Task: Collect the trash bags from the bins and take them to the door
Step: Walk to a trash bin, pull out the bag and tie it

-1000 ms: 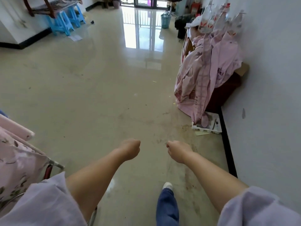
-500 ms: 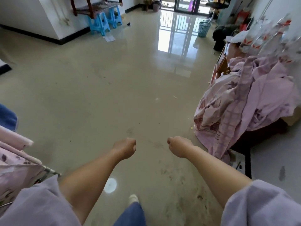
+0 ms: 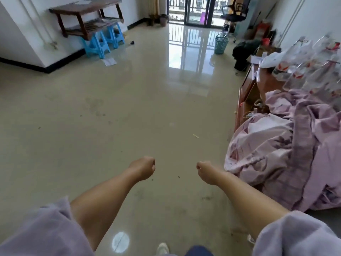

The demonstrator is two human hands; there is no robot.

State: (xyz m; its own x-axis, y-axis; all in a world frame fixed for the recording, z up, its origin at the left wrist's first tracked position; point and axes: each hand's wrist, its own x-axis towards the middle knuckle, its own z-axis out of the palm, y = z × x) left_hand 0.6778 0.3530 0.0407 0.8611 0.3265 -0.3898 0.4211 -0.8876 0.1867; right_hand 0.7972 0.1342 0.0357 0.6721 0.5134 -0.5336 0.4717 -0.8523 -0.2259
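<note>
We look down a long room whose glossy beige floor (image 3: 114, 111) takes up most of the view. We take the teal mesh bin (image 3: 221, 44) as our landmark: it stands on the floor at the far end, toward the right, and we cannot tell whether a trash bag sits inside it. Well nearer to us than the bin, along the right wall, a large heap of pink bedding (image 3: 287, 154) spills to the floor, with clear plastic bags (image 3: 310, 71) piled behind it. Far to the left of the bin, against the white wall, a dark wooden bench (image 3: 86, 17) sits on two blue plastic stools (image 3: 103, 40). Beyond the bin the glass balcony door (image 3: 193, 10) lets in light that reflects on the floor. Just right of the bin and a little nearer lies a dark bundle (image 3: 243, 52); behind the bin, near the door, stands a black office chair (image 3: 234, 13). Left of the door a small pink bin (image 3: 163, 20) stands in the corner.

Both forearms reach forward, low in the view, far on our side of the teal bin. Our left hand (image 3: 143, 168) is curled into a fist and holds nothing. Our right hand (image 3: 207, 171) is likewise balled up and empty. The two fists are apart, over bare floor. A white shoe (image 3: 162, 248) shows at the bottom edge.
</note>
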